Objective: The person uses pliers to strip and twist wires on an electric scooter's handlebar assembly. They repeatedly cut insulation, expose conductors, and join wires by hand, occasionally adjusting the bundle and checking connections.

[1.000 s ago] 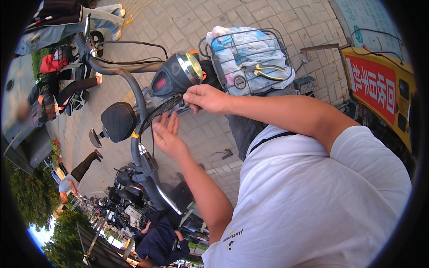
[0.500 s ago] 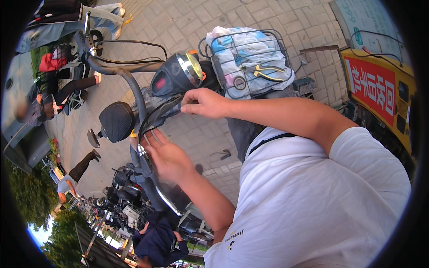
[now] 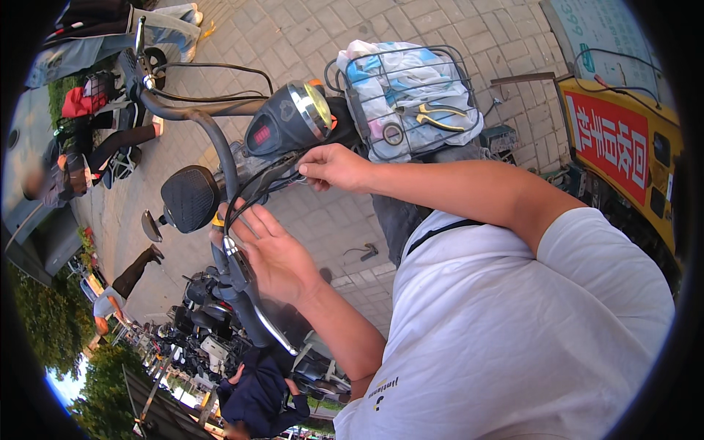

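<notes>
In front of me are the handlebars [image 3: 218, 139] of a two-wheeler, with black cables [image 3: 253, 183] running between them and the dark front body. My right hand [image 3: 337, 167] is closed, thumb and fingers pinching the end part of a black cable by the front body. My left hand [image 3: 282, 264] lies palm up beside the near handlebar, fingers stretched along the cables. Its thumb is mostly hidden behind the bar. Close to it are a silver brake lever [image 3: 275, 334] and a dark mirror [image 3: 191, 199].
A dark headlight-like housing [image 3: 293, 121] stands beside a wire basket [image 3: 469, 88] holding a crumpled white-and-blue plastic sheet [image 3: 396, 81], yellow-and-black pliers [image 3: 440, 117] and a tape roll [image 3: 393, 133]. A yellow cart with a red sign [image 3: 609, 143] stands right. Other people and parked two-wheelers are left and below.
My left hand has shifted slightly, its fingers reaching a little further up beside the cables. My right hand's fingers have curled a bit more at the cable.
</notes>
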{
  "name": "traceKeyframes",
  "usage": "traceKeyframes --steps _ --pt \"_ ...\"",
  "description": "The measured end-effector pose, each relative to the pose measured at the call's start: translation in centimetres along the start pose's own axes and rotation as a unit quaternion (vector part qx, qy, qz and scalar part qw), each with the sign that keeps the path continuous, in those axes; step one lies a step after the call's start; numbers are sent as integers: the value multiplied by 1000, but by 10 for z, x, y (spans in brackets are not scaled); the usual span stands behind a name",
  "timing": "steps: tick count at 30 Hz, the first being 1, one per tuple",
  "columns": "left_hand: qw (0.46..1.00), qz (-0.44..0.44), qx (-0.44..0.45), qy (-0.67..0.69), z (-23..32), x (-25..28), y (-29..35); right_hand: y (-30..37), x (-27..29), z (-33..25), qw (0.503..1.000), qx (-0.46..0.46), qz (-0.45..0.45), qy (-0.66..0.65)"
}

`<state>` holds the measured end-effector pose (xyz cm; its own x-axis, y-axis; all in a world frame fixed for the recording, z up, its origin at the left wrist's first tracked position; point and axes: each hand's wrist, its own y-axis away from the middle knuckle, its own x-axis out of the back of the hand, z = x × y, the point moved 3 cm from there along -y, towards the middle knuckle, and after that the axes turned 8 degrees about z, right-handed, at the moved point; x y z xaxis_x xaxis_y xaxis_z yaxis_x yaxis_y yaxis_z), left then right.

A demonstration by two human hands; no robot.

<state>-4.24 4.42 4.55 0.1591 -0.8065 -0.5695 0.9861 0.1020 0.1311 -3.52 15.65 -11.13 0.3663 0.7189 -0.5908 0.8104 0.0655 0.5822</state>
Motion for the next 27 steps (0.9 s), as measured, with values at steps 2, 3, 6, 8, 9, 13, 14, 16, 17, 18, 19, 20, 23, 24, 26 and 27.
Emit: traceKeyframes --steps 2,3,6,8,9,13,14,16,17,18,19,20,23,24,26,27 --pt "1000 6 6 10 0 -1 0 0 1 1 1000 8 -15 -27" --pt "1000 3 6 10 0 -1 1 1 0 0 999 15 -24 -15" --pt "1000 -4 6 14 0 -2 1 1 0 -2 998 37 -51 26" --pt "1000 -6 9 20 -1 -1 0 0 0 -5 994 55 -64 64" --pt "1000 -3 9 20 -1 -1 0 1 -1 -6 993 61 -68 69" --pt "998 -8 16 53 0 -1 1 -1 -4 -6 991 71 -76 81" --pt "997 -14 18 69 0 -2 2 -1 -4 -6 991 71 -77 82" --pt "999 -1 13 37 0 -2 2 -2 -5 -5 992 66 -77 81" --pt "1000 5 10 21 0 -2 2 -2 -5 -5 992 63 -77 80" --pt "1000 4 10 23 -1 -2 2 -3 -5 -4 992 66 -77 76" --pt "1000 4 10 24 -1 -2 2 -4 -5 -2 992 69 -76 71" --pt "1000 4 10 26 -2 -2 2 -5 -5 -1 992 72 -75 67" --pt "1000 6 12 24 -1 -2 1 -6 -6 0 992 73 -73 65" --pt "999 -1 14 39 -1 -3 2 -6 -6 -1 992 77 -70 72" --pt "997 -14 18 68 0 -5 3 -6 -7 -3 991 84 -64 84" --pt "997 -3 31 65 -1 -3 4 -4 -5 -6 988 106 -47 101"
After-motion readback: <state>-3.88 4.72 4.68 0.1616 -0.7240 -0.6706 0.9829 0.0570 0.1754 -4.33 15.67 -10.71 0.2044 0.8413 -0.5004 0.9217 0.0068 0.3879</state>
